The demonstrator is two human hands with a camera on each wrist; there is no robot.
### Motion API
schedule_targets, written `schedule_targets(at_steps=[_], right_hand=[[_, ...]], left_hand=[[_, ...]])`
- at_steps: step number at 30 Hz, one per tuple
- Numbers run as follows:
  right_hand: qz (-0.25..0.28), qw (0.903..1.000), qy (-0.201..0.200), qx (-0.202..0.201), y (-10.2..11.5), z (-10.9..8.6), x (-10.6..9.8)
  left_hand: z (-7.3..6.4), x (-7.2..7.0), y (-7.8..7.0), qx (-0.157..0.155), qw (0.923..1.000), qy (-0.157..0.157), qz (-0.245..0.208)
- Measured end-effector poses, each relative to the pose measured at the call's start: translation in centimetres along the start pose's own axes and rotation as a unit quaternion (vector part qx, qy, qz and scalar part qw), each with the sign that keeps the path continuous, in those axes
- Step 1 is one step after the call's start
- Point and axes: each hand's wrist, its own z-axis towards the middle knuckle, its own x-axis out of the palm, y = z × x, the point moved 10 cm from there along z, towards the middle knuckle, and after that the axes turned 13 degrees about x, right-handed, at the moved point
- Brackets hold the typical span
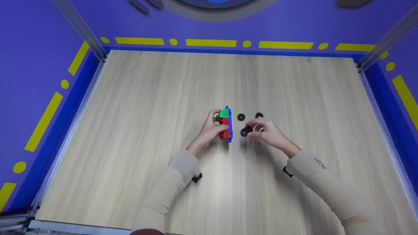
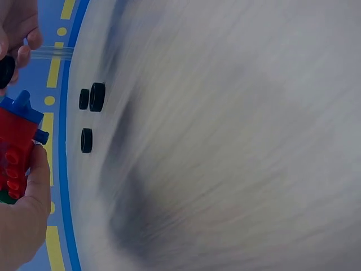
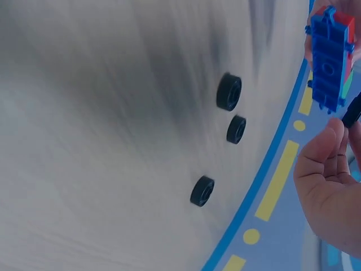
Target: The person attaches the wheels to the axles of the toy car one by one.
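My left hand (image 1: 209, 129) grips a toy brick car body with red bricks (image 1: 224, 134), a green piece (image 1: 224, 113) and a blue base (image 1: 230, 125). In the right wrist view the blue base (image 3: 329, 62) shows its underside, with short pegs along its edges and no wheels on them. My right hand (image 1: 266, 130) pinches a black wheel (image 1: 249, 129) between thumb and fingers, a short way right of the car. The held wheel (image 2: 6, 71) appears close to the end of the blue base in the left wrist view.
Three more black wheels lie on the wooden table (image 1: 147, 130): one wheel (image 1: 241, 117) beside the car, another (image 1: 259, 115) behind my right hand, and a third (image 1: 244, 132) just below the held one. Blue walls (image 1: 209, 29) with yellow marks border the table.
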Motion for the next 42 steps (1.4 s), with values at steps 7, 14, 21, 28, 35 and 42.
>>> schedule_targets(at_steps=[7, 14, 21, 28, 35, 42], right_hand=[[-0.005, 0.9995, -0.006, -0.03, 1.5, -0.6, 1.1], [-0.003, 0.9985, -0.01, -0.054, 2.4, -0.9, 1.9], [-0.018, 0.9983, -0.025, -0.05, 2.6, -1.2, 2.2], [-0.052, 0.9925, -0.058, -0.094, 3.4, -2.0, 2.5], [-0.107, 0.9771, -0.103, -0.152, 4.3, -2.9, 2.9], [-0.149, 0.9629, -0.139, -0.177, 4.8, -3.4, 3.1]], left_hand=[[-0.4, 0.8, -0.4, 0.007, 0.9996, 0.024, -0.013], [-0.7, 1.3, -0.8, 0.015, 0.9992, 0.036, -0.003], [-0.9, 1.3, -0.9, 0.016, 0.9994, 0.028, 0.013], [-1.1, 1.4, -1.1, 0.026, 0.9993, 0.025, 0.014], [-1.3, 1.4, -1.3, 0.032, 0.9992, 0.024, 0.01], [-1.4, 1.4, -1.5, 0.039, 0.9989, 0.026, -0.006]])
